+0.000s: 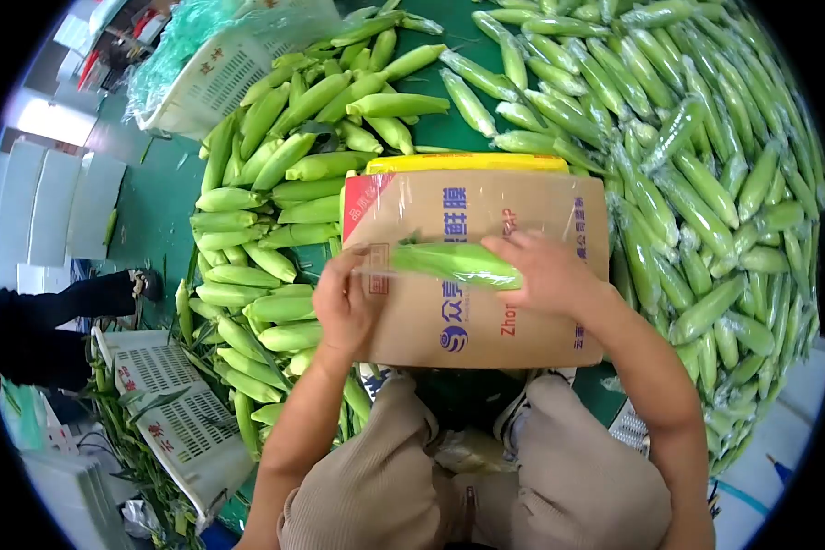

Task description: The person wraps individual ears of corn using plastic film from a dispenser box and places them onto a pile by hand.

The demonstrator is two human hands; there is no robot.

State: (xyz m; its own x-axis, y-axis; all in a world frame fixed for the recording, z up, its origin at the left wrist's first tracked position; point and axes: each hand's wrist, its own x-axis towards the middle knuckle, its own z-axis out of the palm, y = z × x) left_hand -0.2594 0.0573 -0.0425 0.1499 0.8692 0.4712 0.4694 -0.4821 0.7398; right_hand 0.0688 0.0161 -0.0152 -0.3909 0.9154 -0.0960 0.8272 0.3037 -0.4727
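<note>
An ear of corn [454,262] in its green husk lies sideways above a cardboard box [412,339] with printed characters, shiny clear film over it. Wrapped round its right end are the fingers of my right hand [550,275]. My left hand [346,298] is closed in a pinch at the left end, on clear plastic film [376,268] stretching from the corn. A yellow strip [467,163] shows along the box's far edge.
Unwrapped corn [293,211] is heaped on the left, film-wrapped corn [706,192] on the right. A white crate [238,64] with green plastic stands at the back left. Another crate [170,403] leans at the lower left among husk leaves. A person's leg [82,307] shows at the left.
</note>
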